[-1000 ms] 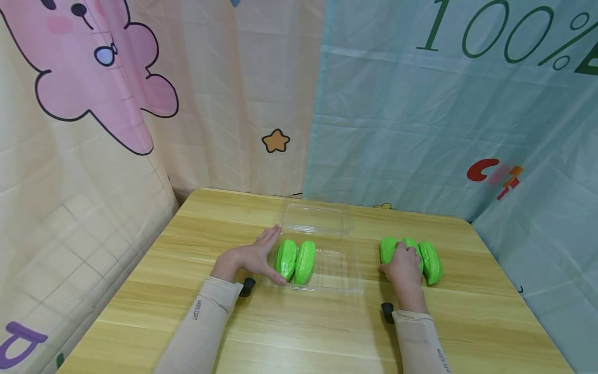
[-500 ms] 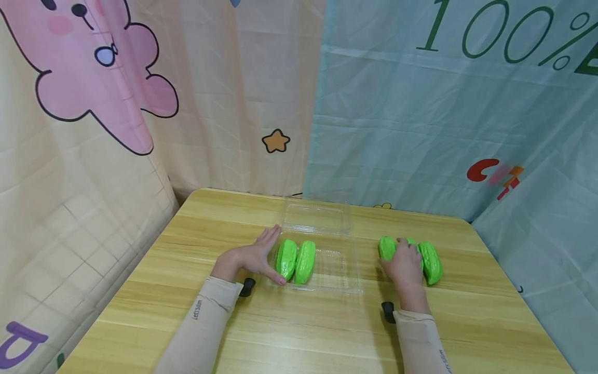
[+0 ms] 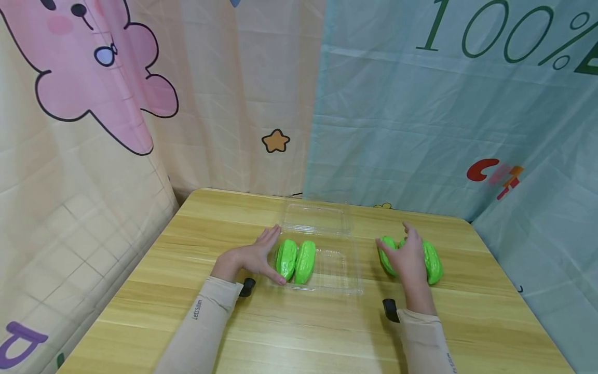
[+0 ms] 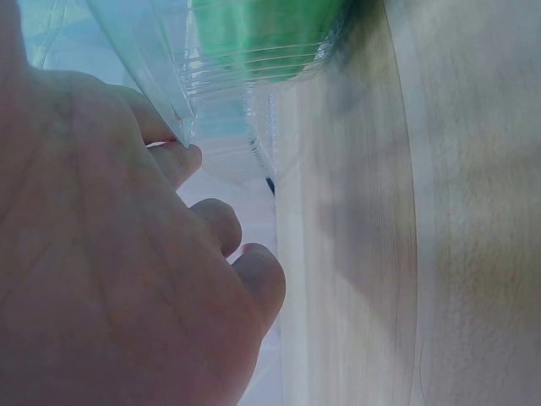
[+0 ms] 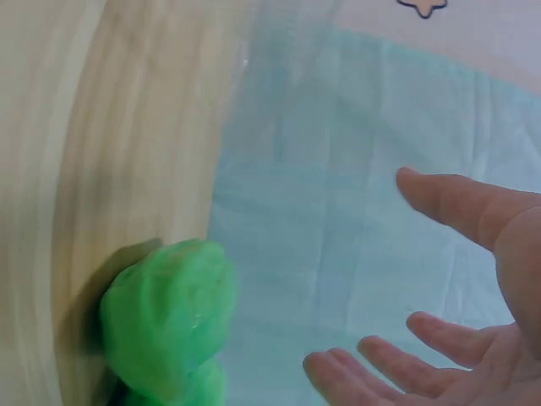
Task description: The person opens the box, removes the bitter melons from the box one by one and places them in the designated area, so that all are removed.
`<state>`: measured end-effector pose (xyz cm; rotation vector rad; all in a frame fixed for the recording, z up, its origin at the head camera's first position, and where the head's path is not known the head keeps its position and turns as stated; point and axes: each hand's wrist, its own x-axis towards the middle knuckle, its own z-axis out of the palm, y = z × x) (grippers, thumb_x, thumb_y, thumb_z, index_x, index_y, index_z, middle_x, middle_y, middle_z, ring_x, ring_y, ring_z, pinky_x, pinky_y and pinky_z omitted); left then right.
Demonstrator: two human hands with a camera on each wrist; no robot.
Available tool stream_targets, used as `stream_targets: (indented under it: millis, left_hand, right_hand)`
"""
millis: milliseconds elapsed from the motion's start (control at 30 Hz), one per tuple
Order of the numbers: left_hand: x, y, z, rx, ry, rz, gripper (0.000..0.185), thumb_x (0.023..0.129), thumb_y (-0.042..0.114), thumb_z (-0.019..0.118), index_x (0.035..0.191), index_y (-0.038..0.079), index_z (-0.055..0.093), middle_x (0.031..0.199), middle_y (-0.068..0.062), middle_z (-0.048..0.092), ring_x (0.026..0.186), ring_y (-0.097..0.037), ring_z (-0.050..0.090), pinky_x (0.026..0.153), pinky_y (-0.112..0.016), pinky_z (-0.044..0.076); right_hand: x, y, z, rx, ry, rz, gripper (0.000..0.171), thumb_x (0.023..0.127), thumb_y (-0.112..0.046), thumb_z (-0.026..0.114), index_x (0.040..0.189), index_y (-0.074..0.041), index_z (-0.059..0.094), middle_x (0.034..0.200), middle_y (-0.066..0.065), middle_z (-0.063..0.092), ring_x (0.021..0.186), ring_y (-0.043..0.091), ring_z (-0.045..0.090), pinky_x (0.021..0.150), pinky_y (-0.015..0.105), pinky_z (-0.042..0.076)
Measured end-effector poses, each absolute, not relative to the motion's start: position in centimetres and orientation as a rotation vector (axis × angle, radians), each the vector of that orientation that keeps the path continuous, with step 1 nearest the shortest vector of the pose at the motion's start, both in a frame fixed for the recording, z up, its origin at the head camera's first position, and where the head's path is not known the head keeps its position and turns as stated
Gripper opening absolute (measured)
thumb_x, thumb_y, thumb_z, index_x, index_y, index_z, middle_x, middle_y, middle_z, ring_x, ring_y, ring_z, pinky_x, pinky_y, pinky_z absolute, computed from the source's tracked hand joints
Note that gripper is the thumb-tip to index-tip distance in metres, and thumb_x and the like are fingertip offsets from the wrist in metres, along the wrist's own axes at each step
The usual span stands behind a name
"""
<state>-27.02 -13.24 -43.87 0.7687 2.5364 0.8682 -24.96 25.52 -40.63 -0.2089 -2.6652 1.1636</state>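
Observation:
A clear plastic clamshell box (image 3: 337,284) lies with its lid folded back, and two bright green, bumpy bitter melons (image 3: 306,262) sit side by side in its left part. My left hand (image 3: 252,258) is spread along the box's left side, thumb at the front corner and fingers at the back; in the left wrist view a fingertip touches the rim. Over on the right, several more melons lie in a row, among them the rightmost melon (image 3: 432,262) and the leftmost melon (image 3: 387,262). Over them hovers my right hand (image 3: 411,262), thumb and fingers apart with nothing between them, hiding the middle of the row.
The wooden table (image 3: 299,332) ends at curtains behind and on both sides. The clear box lid (image 3: 315,217) lies toward the back edge. Black wrist mounts (image 3: 391,310) stick out from both sleeves.
The right hand has lifted a little from the right-hand melons and spread its thumb and fingers. Its leftmost melon shifted slightly left. The left hand and the box have stayed still.

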Motion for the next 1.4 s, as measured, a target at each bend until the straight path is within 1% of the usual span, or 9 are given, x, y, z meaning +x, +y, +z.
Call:
stream_targets:
  millis: [200, 333, 633, 867, 1133, 1267, 1400]
  left_hand:
    - [-27.0, -13.3, -43.9, 0.768, 2.539, 0.86, 0.145, 0.068, 0.053, 0.09, 0.159, 0.005, -0.013, 0.165, -0.014, -0.019, 0.149, -0.037, -0.019, 0.118, -0.057, 0.0]
    - [-27.1, -13.3, -43.9, 0.765, 2.538, 0.86, 0.146, 0.068, 0.054, 0.09, 0.159, 0.005, -0.013, 0.165, -0.013, -0.02, 0.149, -0.037, -0.019, 0.118, -0.057, 0.0]
    - [-27.0, -13.3, -43.8, 0.761, 2.528, 0.864, 0.146, 0.068, 0.053, 0.09, 0.159, 0.007, -0.014, 0.164, -0.009, -0.022, 0.149, -0.036, -0.021, 0.118, -0.055, -0.002]
    - [-27.1, -13.3, -43.9, 0.763, 2.53, 0.874, 0.146, 0.068, 0.052, 0.09, 0.159, 0.006, -0.014, 0.165, -0.012, -0.021, 0.149, -0.037, -0.02, 0.118, -0.057, -0.001]
    - [-27.1, -13.3, -43.9, 0.766, 2.529, 0.868, 0.146, 0.068, 0.053, 0.09, 0.159, 0.005, -0.013, 0.165, -0.014, -0.021, 0.149, -0.036, -0.02, 0.118, -0.057, 0.0]
    - [-27.2, -13.3, -44.0, 0.762, 2.519, 0.875, 0.146, 0.069, 0.052, 0.09, 0.159, 0.005, -0.014, 0.165, -0.015, -0.019, 0.149, -0.036, -0.019, 0.119, -0.057, 0.0]
    - [-27.2, -13.2, -44.0, 0.769, 2.513, 0.876, 0.146, 0.069, 0.053, 0.09, 0.159, 0.004, -0.014, 0.165, -0.015, -0.019, 0.149, -0.036, -0.02, 0.119, -0.057, 0.0]
  right_hand:
    - [-24.7, 25.2, -39.7, -0.202, -2.537, 1.392, 0.099, 0.089, -0.035, 0.078, 0.161, -0.005, 0.017, 0.159, 0.024, 0.027, 0.141, 0.043, 0.035, 0.106, 0.054, 0.042]
    - [-24.4, 24.9, -39.1, -0.19, -2.502, 1.46, 0.1, 0.088, -0.035, 0.079, 0.161, -0.008, 0.017, 0.159, 0.022, 0.028, 0.14, 0.041, 0.037, 0.106, 0.053, 0.043]
    - [-24.0, 24.4, -38.6, -0.15, -2.515, 1.494, 0.101, 0.088, -0.039, 0.079, 0.161, -0.008, 0.016, 0.16, 0.021, 0.028, 0.14, 0.04, 0.038, 0.105, 0.055, 0.043]
    - [-24.0, 24.0, -38.5, -0.11, -2.559, 1.487, 0.103, 0.088, -0.042, 0.078, 0.162, -0.009, 0.014, 0.16, 0.021, 0.028, 0.139, 0.041, 0.039, 0.104, 0.057, 0.043]
    - [-24.0, 23.2, -38.5, -0.075, -2.602, 1.5, 0.101, 0.089, -0.038, 0.078, 0.162, -0.01, 0.014, 0.16, 0.021, 0.028, 0.139, 0.041, 0.039, 0.105, 0.057, 0.042]
    - [-24.0, 22.7, -38.7, -0.05, -2.622, 1.511, 0.1, 0.089, -0.037, 0.078, 0.162, -0.011, 0.014, 0.16, 0.019, 0.029, 0.14, 0.039, 0.039, 0.105, 0.055, 0.043]
    - [-23.9, 22.1, -38.9, -0.013, -2.628, 1.521, 0.101, 0.089, -0.037, 0.079, 0.162, -0.009, 0.014, 0.159, 0.021, 0.029, 0.138, 0.04, 0.04, 0.105, 0.054, 0.044]
